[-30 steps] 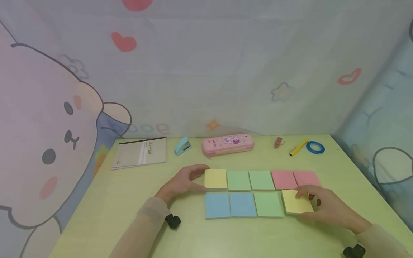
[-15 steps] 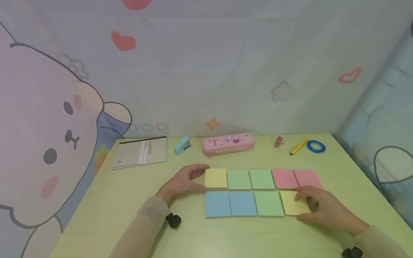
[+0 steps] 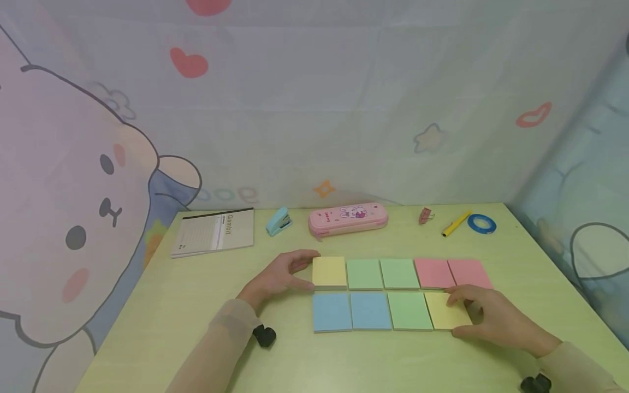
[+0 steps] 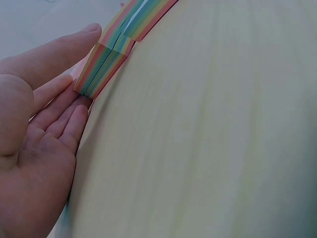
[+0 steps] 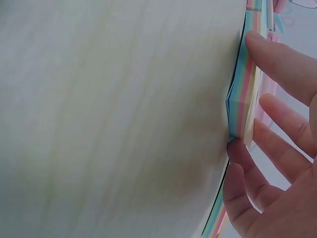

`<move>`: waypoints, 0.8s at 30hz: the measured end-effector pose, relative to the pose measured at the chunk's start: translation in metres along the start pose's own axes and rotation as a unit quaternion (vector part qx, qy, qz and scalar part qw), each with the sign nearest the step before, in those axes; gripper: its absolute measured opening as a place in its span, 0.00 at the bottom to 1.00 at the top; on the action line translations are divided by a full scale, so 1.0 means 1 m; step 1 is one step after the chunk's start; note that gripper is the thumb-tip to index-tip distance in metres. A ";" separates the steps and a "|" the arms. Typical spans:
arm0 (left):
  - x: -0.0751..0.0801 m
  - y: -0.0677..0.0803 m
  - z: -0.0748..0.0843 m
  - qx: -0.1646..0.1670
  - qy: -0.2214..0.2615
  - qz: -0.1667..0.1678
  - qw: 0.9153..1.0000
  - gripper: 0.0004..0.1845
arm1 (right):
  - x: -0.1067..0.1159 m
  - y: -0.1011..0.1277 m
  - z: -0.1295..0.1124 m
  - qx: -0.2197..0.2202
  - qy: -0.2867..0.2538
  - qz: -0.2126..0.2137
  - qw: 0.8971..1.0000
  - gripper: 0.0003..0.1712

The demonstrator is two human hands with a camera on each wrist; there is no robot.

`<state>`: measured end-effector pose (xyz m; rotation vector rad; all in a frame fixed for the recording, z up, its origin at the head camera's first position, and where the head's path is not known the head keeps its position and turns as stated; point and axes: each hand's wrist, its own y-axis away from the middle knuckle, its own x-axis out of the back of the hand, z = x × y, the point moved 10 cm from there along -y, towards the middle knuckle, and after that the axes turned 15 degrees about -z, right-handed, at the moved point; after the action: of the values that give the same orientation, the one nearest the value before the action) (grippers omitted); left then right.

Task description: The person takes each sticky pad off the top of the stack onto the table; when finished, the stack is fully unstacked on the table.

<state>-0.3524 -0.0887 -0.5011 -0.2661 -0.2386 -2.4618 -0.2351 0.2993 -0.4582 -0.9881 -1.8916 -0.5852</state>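
Square sticky-note pads lie in two rows on the table. In the head view, my right hand (image 3: 496,316) holds a yellow sticky-note pad (image 3: 442,311) at the right end of the front row, beside a green pad (image 3: 410,311). The right wrist view shows my thumb (image 5: 260,47) against this pad's striped side (image 5: 242,91). My left hand (image 3: 282,275) rests its fingertips and thumb at the left edge of another yellow pad (image 3: 328,273), which heads the back row. Striped pad sides (image 4: 106,62) show beside the left fingers in the left wrist view.
The back row continues with green (image 3: 365,274) and pink pads (image 3: 434,273); blue pads (image 3: 332,312) start the front row. Along the table's far edge are a notebook (image 3: 213,233), stapler (image 3: 278,221), pink pencil case (image 3: 348,219), binder clip (image 3: 425,216), yellow pen (image 3: 456,224) and blue tape roll (image 3: 482,224).
My right hand has lowered the yellow pad and slid it left against the green pad, lining it up with the front row. The left hand has stayed in place.
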 end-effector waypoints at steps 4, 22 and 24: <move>0.000 0.000 0.000 0.000 0.004 0.001 1.000 0.43 | 0.000 0.001 0.000 0.002 -0.002 -0.001 1.000 0.27; 0.001 0.000 -0.002 -0.002 0.007 -0.003 1.000 0.44 | 0.004 0.006 -0.003 0.027 -0.027 0.010 0.999 0.25; 0.001 0.000 -0.002 -0.001 0.006 -0.002 1.000 0.44 | 0.004 0.006 -0.002 0.024 -0.031 0.006 0.999 0.25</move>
<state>-0.3536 -0.0894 -0.5031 -0.2507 -0.2322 -2.4671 -0.2303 0.3026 -0.4540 -0.9969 -1.9447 -0.5056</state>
